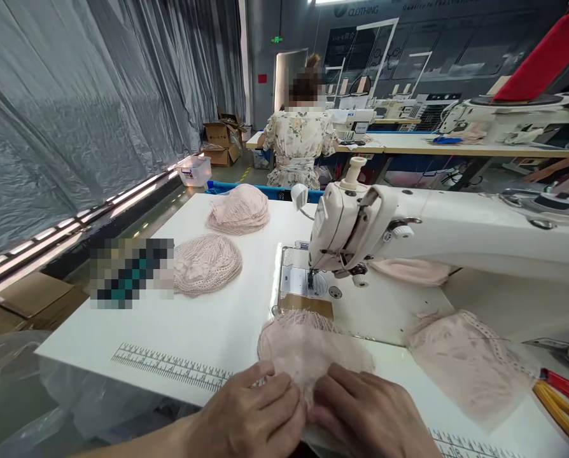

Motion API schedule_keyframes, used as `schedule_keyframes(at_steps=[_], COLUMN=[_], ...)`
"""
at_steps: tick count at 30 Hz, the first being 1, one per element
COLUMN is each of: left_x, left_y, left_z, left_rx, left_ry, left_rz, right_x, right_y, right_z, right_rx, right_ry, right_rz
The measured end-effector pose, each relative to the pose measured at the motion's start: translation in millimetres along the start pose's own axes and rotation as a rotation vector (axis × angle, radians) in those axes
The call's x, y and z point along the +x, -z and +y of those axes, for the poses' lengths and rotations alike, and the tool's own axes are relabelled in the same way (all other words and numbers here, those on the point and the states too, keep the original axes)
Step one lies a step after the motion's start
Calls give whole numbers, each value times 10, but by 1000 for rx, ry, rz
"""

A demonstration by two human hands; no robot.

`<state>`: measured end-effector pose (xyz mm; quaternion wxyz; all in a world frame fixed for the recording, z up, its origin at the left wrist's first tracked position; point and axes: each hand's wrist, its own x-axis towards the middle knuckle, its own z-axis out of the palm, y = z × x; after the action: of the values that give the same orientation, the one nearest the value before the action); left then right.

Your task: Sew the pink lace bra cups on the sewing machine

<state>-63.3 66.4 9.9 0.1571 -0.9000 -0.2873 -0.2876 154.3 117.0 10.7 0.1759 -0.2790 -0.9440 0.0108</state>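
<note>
White sewing table (170,331): left hand (251,416) and right hand (368,413) pinch pink lace piece (308,346), sewing machine needle (310,275) beyond the fingertips; best held flat, edges matched

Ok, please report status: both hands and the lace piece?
Left hand and right hand both pinch pink lace piece at near edge. Piece lies before sewing machine, not under needle. Second lace piece rightward, apart.

Grey plastic curtain (98,95), white worktable (170,331)
</note>
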Motion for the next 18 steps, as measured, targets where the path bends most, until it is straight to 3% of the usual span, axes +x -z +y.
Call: schedule_keyframes(at_steps=[6,11,18], left_x=[-60,-73,-142], left_y=[-52,-98,-145], left_z=[117,140,117], left_rx=[-17,-61,-117], left_ry=[67,104,136], left_rz=[92,156,143], right_x=[-44,14,178], right_y=[29,159,193], right_z=[-135,-164,-119], right_rx=[35,112,611], right_ry=[-71,-116,-53], right_rz=[-178,-210,-289])
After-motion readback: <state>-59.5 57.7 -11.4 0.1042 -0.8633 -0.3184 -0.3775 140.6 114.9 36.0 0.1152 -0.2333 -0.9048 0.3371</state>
